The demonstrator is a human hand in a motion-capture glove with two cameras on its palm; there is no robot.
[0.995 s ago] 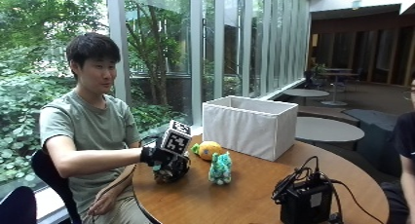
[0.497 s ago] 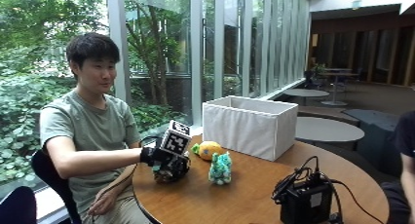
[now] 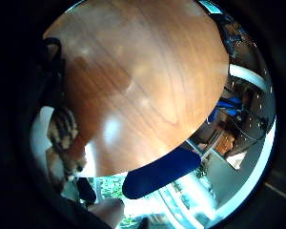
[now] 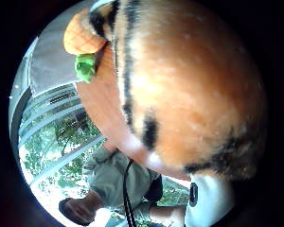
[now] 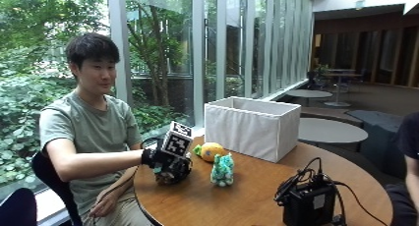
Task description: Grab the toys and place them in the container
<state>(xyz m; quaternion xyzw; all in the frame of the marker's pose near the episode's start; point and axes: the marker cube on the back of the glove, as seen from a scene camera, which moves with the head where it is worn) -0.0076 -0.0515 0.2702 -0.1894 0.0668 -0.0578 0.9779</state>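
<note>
My gloved right hand [image 5: 169, 162] rests low on the round wooden table [image 5: 249, 196], near its edge by the person. Its fingers curl down round a striped orange-and-black plush toy [image 4: 189, 94], which fills the thumb side palm view and shows beside the palm [image 3: 62, 126]. An orange toy with a green tuft [image 5: 211, 151] lies just beyond the hand. A teal plush figure [image 5: 223, 169] stands upright to its right. The white fabric container [image 5: 252, 127] stands open-topped behind both toys.
A black device with cables [image 5: 308, 204] sits on the table's near right side. Bare wood [image 3: 143, 81] stretches out from the hand. A blue chair [image 3: 162, 171] stands below the table's edge. Glass windows run behind the person.
</note>
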